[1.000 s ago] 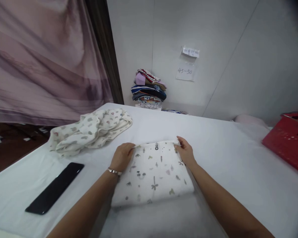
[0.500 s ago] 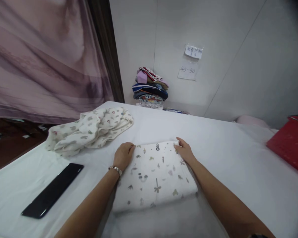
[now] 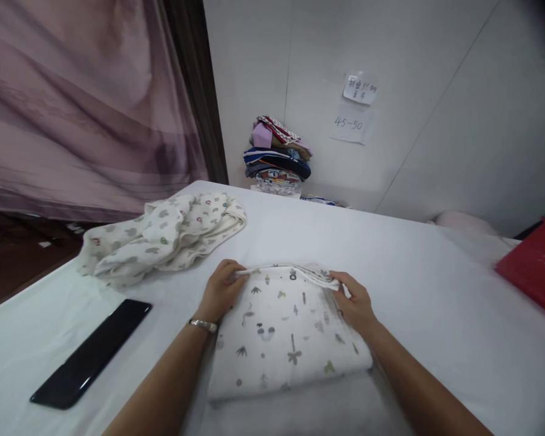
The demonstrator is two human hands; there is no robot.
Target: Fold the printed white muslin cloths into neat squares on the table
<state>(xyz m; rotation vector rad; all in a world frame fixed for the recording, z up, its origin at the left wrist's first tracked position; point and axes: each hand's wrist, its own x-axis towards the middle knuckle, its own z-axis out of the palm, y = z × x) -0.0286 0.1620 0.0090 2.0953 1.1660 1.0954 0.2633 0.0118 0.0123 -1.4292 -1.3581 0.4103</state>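
A folded white cloth [image 3: 277,339] with small grey and green plant prints lies in front of me on the white-covered table. My left hand [image 3: 222,290] pinches its far left corner between thumb and fingers; a silver bracelet circles that wrist. At the far right corner, my right hand [image 3: 354,300] grips the cloth's edge layers between thumb and fingertips. Between the hands the far edge is slightly raised, and its stacked layers show as a curved rim.
A crumpled patterned cloth [image 3: 163,236] lies at the left, with a shiny black flat object [image 3: 93,351] nearer me. A red container [image 3: 536,260] stands at the right edge. Folded fabrics [image 3: 279,157] are piled by the wall, under paper signs [image 3: 356,106]. A curtain [image 3: 86,109] hangs at left.
My right hand has closed on the far right corner and shifted slightly right and nearer me. The cloth's far edge has lifted, exposing its layers. My left hand has stayed at its corner.
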